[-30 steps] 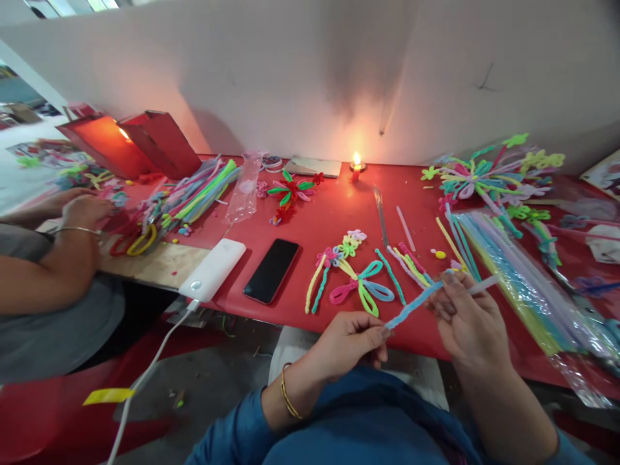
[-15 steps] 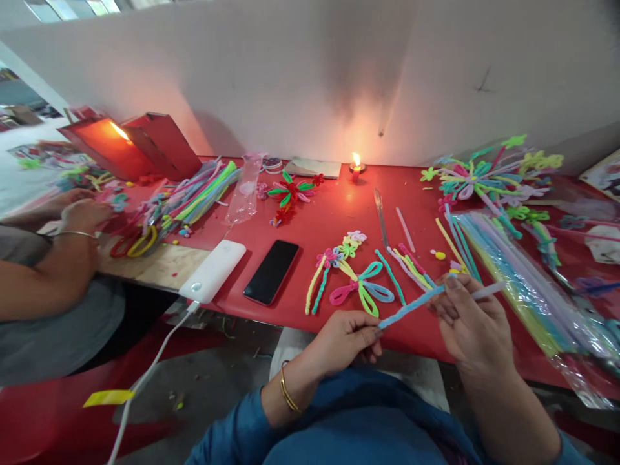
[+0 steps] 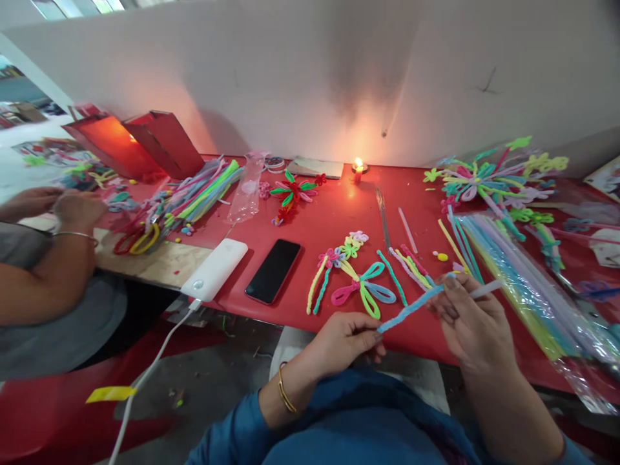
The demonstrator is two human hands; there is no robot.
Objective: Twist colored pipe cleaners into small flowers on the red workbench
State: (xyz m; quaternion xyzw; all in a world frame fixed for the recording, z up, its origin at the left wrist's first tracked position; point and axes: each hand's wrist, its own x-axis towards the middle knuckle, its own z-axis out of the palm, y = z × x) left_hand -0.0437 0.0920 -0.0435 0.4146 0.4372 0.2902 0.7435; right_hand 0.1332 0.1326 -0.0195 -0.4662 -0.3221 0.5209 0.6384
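Note:
A light blue twisted pipe cleaner [image 3: 411,309] stretches between my two hands over the table's front edge. My left hand [image 3: 349,339] pinches its lower left end between thumb and fingers. At the other end my right hand [image 3: 477,320] is closed on it, and a whitish translucent stick [image 3: 487,289] pokes out from the same grip. Just beyond my left hand lies a looped pipe-cleaner flower [image 3: 361,284] in pink, yellow, green and blue. A teal twisted strip [image 3: 392,276] rests beside it. Several twisted strips [image 3: 411,266] lie behind the blue one.
A lit candle [image 3: 358,172] burns by the wall. A black phone [image 3: 272,271] and a white power bank [image 3: 216,271] with cable lie left. Plastic-wrapped pipe cleaners [image 3: 523,284] lie right, below a flower bundle [image 3: 477,177]. A co-worker's hands [image 3: 72,206] work at far left, near scissors [image 3: 138,240].
My hands keep nearly the same pose on the blue pipe cleaner. The view has shifted slightly. At far left the co-worker's hands have moved a little left.

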